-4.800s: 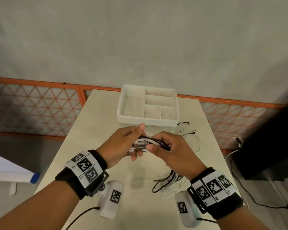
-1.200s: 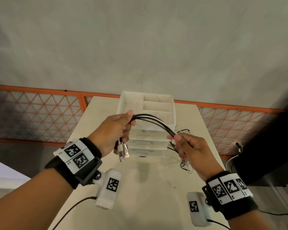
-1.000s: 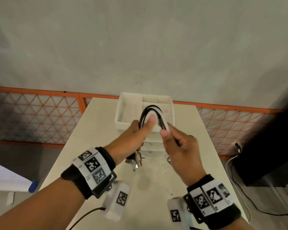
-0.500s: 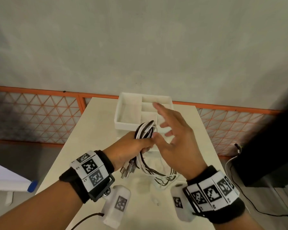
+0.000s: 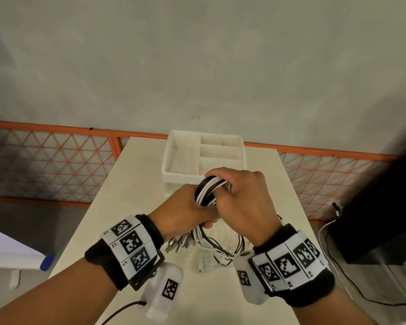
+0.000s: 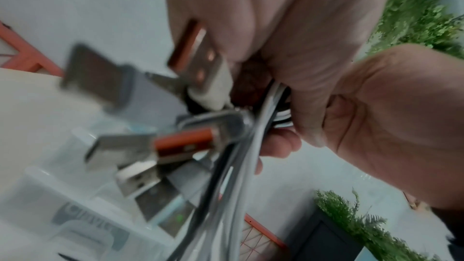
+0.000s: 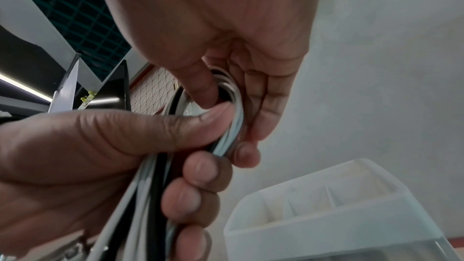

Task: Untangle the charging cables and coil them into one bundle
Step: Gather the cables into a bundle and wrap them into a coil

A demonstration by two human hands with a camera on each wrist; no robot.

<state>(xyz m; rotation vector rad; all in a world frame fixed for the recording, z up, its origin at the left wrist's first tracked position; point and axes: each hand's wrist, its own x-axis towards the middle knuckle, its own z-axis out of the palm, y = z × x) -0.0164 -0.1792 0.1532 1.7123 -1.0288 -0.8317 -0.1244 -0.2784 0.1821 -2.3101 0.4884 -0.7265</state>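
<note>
Several black and white charging cables point(image 5: 208, 190) are folded into a loop held above the table. My left hand point(image 5: 204, 214) grips the loop's lower part in its fist, thumb across the strands point(image 7: 233, 126). My right hand point(image 5: 223, 184) curls over the top of the loop, its fingers and thumb wrapped round the strands. Several USB plugs point(image 5: 178, 245) hang from under the left fist, and they show close and blurred in the left wrist view point(image 6: 195, 57). Loose cable tails point(image 5: 220, 254) trail down onto the table below the hands.
A white compartment tray point(image 5: 174, 177) stands just beyond the hands on the beige table point(image 5: 127, 207), seemingly on clear plastic drawers point(image 6: 75, 215). An orange lattice fence point(image 5: 56, 160) runs behind. A black cabinet point(image 5: 384, 207) and floor cords lie to the right.
Half a second ago my right hand was spread open above the loop; it has now come down and curled round the loop's top. The left hand keeps its grip.
</note>
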